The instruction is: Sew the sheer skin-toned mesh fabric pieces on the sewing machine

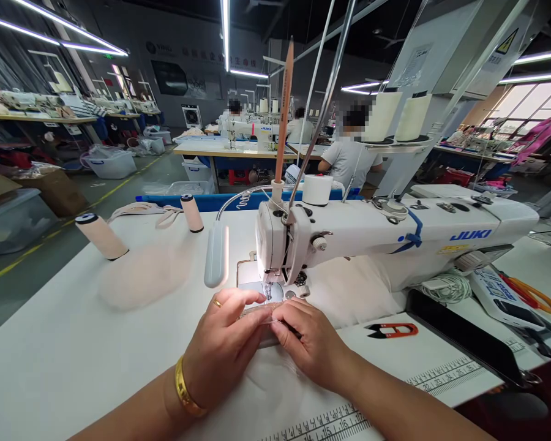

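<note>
Hands meet just in front of the needle [269,289] of a white sewing machine [371,236] on a white table [50,355]. Left hand [223,343], with a ring on one finger and a gold bangle [186,389] at the wrist, lies palm down with its fingers close together, the tips pressing a narrow pale strip [257,310] flat against the machine bed. Right hand [310,343] sits just beside it, thumb and forefinger closed on the strip's near edge, though whether they pinch it or only press on it is hard to tell from this angle. Strip runs crosswise under both sets of fingertips, right below the presser foot, with white fabric [266,386] spreading towards the person beneath the wrists. A small lamp [217,254] on a bent neck hangs left of the needle. Two thread cones [101,236] stand further left on the table, near a sheer pinkish patch of cloth [142,275]. Red snips [392,331] lie to the right of the hands, well apart from them, and orange scissors [532,295] rest at the far right. A printed ruler [330,424] runs along the table's near edge. Other people sit at machines in the background
</note>
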Demonstrator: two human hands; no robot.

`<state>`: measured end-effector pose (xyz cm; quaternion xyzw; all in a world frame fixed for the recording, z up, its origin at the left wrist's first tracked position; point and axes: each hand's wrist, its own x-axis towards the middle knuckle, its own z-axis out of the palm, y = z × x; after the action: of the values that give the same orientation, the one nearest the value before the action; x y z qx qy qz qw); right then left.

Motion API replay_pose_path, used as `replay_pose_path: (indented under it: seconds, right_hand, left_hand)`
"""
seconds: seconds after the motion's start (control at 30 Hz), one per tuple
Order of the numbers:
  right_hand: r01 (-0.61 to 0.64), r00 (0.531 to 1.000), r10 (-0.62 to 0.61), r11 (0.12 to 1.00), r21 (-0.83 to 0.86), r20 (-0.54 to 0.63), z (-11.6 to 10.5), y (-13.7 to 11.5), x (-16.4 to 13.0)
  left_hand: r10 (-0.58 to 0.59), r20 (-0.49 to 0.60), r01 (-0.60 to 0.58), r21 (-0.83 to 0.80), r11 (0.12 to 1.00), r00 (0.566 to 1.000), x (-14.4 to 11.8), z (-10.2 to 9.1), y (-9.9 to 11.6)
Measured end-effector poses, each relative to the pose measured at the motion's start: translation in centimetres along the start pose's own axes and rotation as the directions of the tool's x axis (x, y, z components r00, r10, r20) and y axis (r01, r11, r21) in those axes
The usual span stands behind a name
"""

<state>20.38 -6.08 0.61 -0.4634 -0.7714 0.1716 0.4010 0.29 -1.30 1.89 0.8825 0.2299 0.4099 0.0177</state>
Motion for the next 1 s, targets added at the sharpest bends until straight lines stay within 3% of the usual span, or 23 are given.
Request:
replay_pose_path:
  seconds: [0.37,0.63,0.9,1.0]
  right_hand:
    - [-0.039,0.999,0.038,0.998,0.042,0.011,-0.2,-0.3,0.1]
    - [-0.091,0.996,0.092,0.993,0.079,-0.006,0.0,-0.4,-0.3]
    - [-0.024,0.998,0.031,0.994,0.105,-0.061,0.1,0.1,0.0]
    - [0.01,0.998,-0.002,0.99,0.137,-0.055,-0.9,-0.7,-0.2]
  left_hand:
    - [0.05,-0.057,-0.05,0.005,0.999,0.997,0.0,0.2,-0.4]
    - [-0.046,-0.017,0.045,-0.022,0.999,0.999,0.2,0.1,0.0]
    - [-0.106,0.005,0.106,-0.073,0.992,0.994,0.4,0.0,0.1]
    - [-0.127,0.013,0.128,-0.101,0.987,0.992,0.7,-0.5,0.9]
